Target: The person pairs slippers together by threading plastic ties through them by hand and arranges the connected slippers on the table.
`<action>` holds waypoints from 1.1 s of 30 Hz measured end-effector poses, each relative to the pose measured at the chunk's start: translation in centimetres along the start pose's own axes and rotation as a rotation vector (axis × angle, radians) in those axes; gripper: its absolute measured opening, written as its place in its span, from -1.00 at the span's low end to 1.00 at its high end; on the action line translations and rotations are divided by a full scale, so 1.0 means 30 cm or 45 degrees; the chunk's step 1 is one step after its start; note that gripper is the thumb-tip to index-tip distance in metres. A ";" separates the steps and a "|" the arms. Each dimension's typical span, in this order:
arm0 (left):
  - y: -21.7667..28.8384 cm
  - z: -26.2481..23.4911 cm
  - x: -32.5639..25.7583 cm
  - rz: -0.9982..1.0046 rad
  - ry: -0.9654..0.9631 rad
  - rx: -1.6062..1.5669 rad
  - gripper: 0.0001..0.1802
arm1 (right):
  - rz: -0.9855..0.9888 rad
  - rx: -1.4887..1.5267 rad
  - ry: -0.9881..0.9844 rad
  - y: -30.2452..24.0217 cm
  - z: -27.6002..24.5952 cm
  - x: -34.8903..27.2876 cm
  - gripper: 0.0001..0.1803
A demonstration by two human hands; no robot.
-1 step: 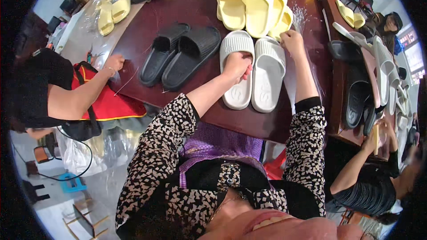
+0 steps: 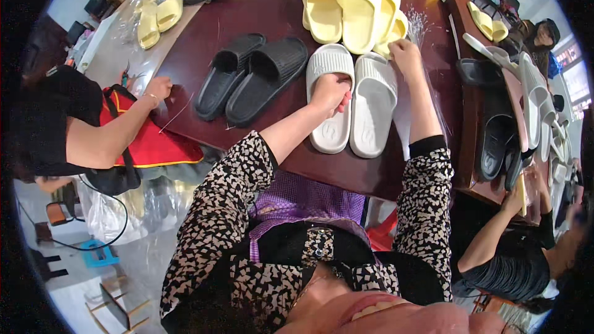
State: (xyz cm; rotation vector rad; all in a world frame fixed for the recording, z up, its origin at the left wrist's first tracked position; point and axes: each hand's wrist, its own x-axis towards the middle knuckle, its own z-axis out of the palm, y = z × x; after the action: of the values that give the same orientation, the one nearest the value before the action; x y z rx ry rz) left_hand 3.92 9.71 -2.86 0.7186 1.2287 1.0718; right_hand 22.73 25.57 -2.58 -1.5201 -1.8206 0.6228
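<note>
A pair of white slide slippers lies side by side before me, toes pointing away. My left hand [image 2: 331,94] is over the opening of the left white slipper [image 2: 330,133], against its ribbed strap, with fingers curled closed; what they hold, if anything, is hidden. At the far right of the right white slipper [image 2: 374,117], my right hand [image 2: 406,59] is closed in a pinch beside a yellow slipper [image 2: 394,31]. Anything between its fingers is too small to make out. A pair of black slippers [image 2: 267,80] rests to the left.
Several yellow slippers [image 2: 359,12] stand beyond the white pair. Thin clear strands [image 2: 417,28] are heaped on the dark red table [image 2: 291,154]. At left a co-worker's hand [image 2: 161,88] touches the table edge. More black slippers [image 2: 497,139] and white slippers [image 2: 532,86] crowd a right-hand table, where another person sits.
</note>
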 end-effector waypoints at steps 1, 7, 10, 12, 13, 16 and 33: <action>0.001 -0.018 -0.008 -0.011 0.011 -0.002 -0.91 | -0.080 0.120 -0.021 -0.077 0.019 -0.012 -0.71; 0.011 -0.011 -0.003 -0.032 0.050 -0.014 -0.90 | -0.226 0.177 -0.455 -0.243 0.145 -0.002 -0.78; 0.012 -0.005 0.001 -0.034 0.053 -0.037 -0.89 | -0.142 -0.088 -0.563 -0.286 0.180 -0.014 -0.78; 0.013 0.000 0.007 -0.024 0.042 -0.035 -0.89 | -0.203 0.085 -0.604 -0.251 0.202 0.005 -0.77; 0.016 -0.007 0.002 -0.010 0.048 -0.039 -0.88 | -0.238 0.038 -0.597 -0.268 0.208 0.000 -0.77; 0.027 -0.022 -0.002 0.004 0.066 -0.034 -0.87 | -0.307 -0.057 -0.584 -0.310 0.214 -0.017 -0.77; -0.018 0.008 -0.008 0.014 0.096 0.032 -0.85 | -0.296 0.123 -0.415 -0.251 0.252 -0.034 -0.81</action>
State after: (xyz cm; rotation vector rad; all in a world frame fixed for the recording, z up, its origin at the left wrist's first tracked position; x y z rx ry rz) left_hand 4.30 9.33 -3.21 0.7104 1.3055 1.1031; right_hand 12.21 23.47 -2.27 -1.1718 -2.1375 0.8687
